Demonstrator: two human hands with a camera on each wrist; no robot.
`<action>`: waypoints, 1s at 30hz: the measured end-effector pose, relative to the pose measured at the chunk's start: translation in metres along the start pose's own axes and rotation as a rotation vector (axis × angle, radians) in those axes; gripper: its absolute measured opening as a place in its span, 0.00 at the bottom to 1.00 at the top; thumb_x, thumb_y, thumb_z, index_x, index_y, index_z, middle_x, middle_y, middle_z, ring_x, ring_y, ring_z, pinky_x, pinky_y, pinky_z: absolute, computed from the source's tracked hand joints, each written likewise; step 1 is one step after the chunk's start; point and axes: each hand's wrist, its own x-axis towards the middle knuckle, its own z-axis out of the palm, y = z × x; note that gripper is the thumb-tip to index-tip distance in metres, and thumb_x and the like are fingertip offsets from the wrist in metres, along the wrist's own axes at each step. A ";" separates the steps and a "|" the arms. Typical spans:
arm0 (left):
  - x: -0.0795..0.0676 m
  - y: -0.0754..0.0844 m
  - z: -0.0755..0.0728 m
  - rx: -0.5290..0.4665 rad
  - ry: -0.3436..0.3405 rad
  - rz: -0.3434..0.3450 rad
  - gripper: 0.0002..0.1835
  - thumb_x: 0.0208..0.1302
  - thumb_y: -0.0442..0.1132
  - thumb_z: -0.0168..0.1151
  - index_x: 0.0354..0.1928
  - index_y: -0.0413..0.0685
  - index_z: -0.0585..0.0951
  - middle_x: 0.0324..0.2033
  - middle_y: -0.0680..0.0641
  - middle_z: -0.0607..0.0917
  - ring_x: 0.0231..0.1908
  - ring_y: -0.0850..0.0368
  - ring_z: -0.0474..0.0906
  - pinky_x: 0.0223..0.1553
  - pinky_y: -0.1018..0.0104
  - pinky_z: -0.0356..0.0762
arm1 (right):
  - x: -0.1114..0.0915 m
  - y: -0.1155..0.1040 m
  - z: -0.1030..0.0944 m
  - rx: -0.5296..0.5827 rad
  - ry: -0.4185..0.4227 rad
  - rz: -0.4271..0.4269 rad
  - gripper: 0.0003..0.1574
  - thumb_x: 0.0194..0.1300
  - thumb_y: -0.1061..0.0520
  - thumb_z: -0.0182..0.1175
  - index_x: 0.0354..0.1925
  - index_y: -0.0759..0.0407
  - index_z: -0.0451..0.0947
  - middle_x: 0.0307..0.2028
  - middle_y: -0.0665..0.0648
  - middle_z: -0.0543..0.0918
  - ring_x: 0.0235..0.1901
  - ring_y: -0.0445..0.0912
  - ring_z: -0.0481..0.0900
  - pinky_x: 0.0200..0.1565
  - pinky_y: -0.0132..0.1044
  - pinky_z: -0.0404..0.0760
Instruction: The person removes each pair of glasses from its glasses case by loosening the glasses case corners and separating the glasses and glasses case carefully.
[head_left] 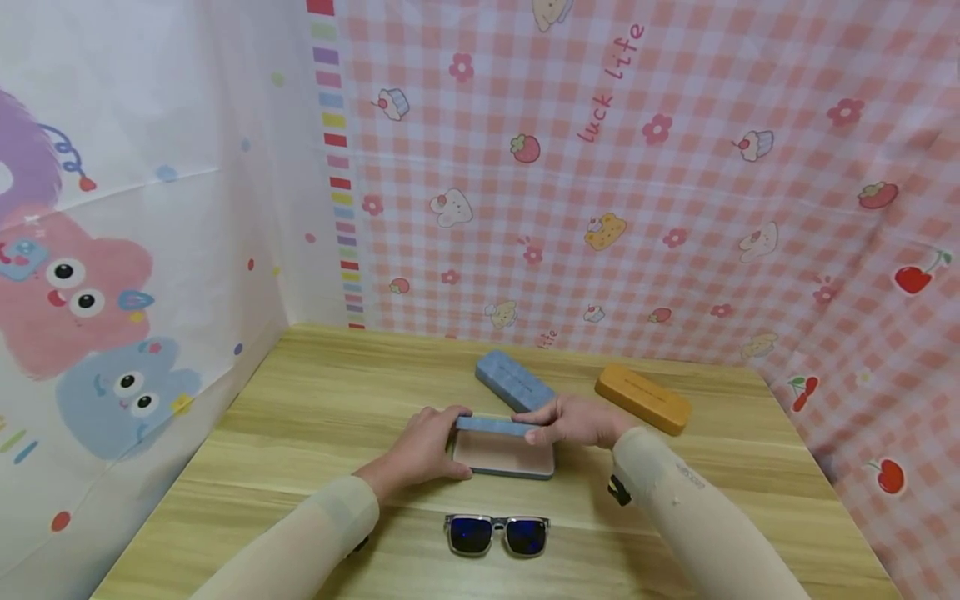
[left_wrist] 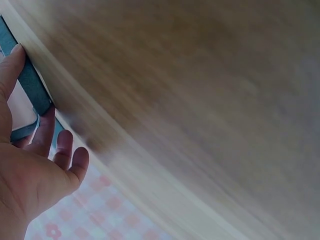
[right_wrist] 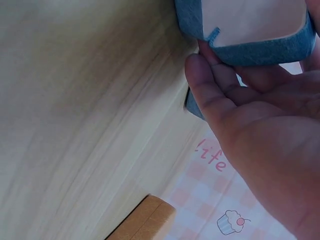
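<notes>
A blue glasses case (head_left: 504,458) stands partly open on the table, its pale pink lining showing below the raised lid (head_left: 491,426). My left hand (head_left: 423,450) holds the case's left end, thumb at the front corner and a finger up by the lid. In the left wrist view, that hand's thumb (left_wrist: 12,62) lies along the case's edge. At the lid's right end, my right hand (head_left: 581,421) grips it between thumb and fingers. The right wrist view shows the fingers (right_wrist: 210,92) under the lid's blue rim. Sunglasses (head_left: 498,535) with dark blue lenses lie in front of the case.
Another blue case (head_left: 513,379), closed, lies just behind my right hand. To its right is a closed orange case (head_left: 643,398). The wooden table (head_left: 337,383) meets a pink checked cloth (head_left: 487,250) at the back and a white cartoon cloth (head_left: 187,250) on the left.
</notes>
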 end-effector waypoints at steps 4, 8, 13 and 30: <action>0.000 -0.001 0.000 -0.008 -0.004 -0.007 0.50 0.48 0.52 0.89 0.74 0.50 0.75 0.59 0.46 0.86 0.59 0.45 0.76 0.64 0.46 0.75 | -0.003 -0.001 0.004 -0.008 0.007 -0.011 0.28 0.73 0.43 0.69 0.69 0.37 0.81 0.78 0.63 0.71 0.73 0.55 0.71 0.73 0.59 0.71; -0.001 -0.001 0.000 -0.012 -0.014 -0.011 0.50 0.49 0.52 0.89 0.74 0.51 0.74 0.58 0.47 0.86 0.59 0.46 0.76 0.64 0.46 0.75 | -0.004 0.001 0.007 -0.013 0.017 -0.029 0.30 0.74 0.43 0.68 0.71 0.40 0.79 0.77 0.64 0.72 0.70 0.53 0.72 0.72 0.56 0.71; -0.002 0.000 -0.001 -0.021 -0.021 -0.007 0.50 0.49 0.52 0.89 0.74 0.51 0.75 0.59 0.46 0.86 0.59 0.46 0.76 0.64 0.46 0.75 | -0.004 0.003 0.010 -0.018 0.033 -0.063 0.31 0.74 0.44 0.69 0.71 0.43 0.79 0.76 0.65 0.72 0.68 0.54 0.71 0.69 0.53 0.72; 0.000 -0.002 -0.001 -0.018 -0.011 0.025 0.49 0.48 0.51 0.89 0.73 0.49 0.76 0.62 0.44 0.86 0.59 0.44 0.77 0.66 0.43 0.74 | -0.006 0.010 0.019 -0.071 0.070 -0.183 0.30 0.73 0.49 0.70 0.70 0.49 0.80 0.65 0.66 0.83 0.51 0.47 0.75 0.53 0.36 0.74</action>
